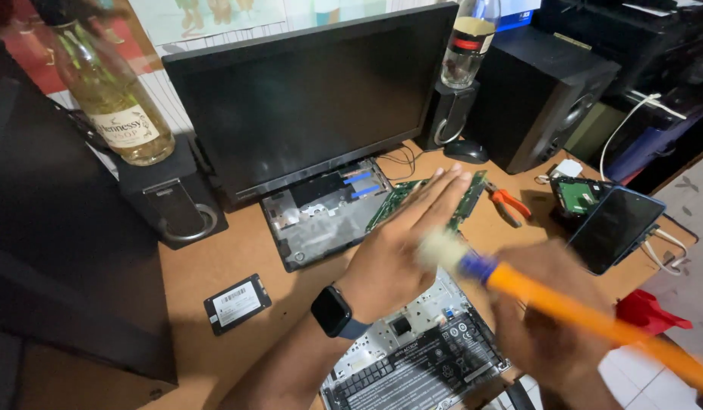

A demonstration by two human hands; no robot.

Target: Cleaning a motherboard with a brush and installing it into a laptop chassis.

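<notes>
My left hand (401, 243) is stretched flat, fingers together, over a green circuit board (395, 199) leaning near the middle of the desk; a dark smartwatch (332, 311) sits on its wrist. My right hand (545, 311) grips a paintbrush (564, 304) with an orange handle, blue ferrule and pale bristles. The brush is blurred and its bristles (441, 249) lie against the edge of my left hand. Below both hands lies an opened laptop base (420, 357) with its battery and inner parts exposed.
A dark monitor (313, 99) stands behind, with a grey laptop cover (321, 212) at its foot. A flat black drive (237, 303) lies left. Orange-handled pliers (507, 203), a mouse (465, 150), a phone (616, 228), speakers (541, 91) and two bottles (112, 91) surround the desk (215, 266).
</notes>
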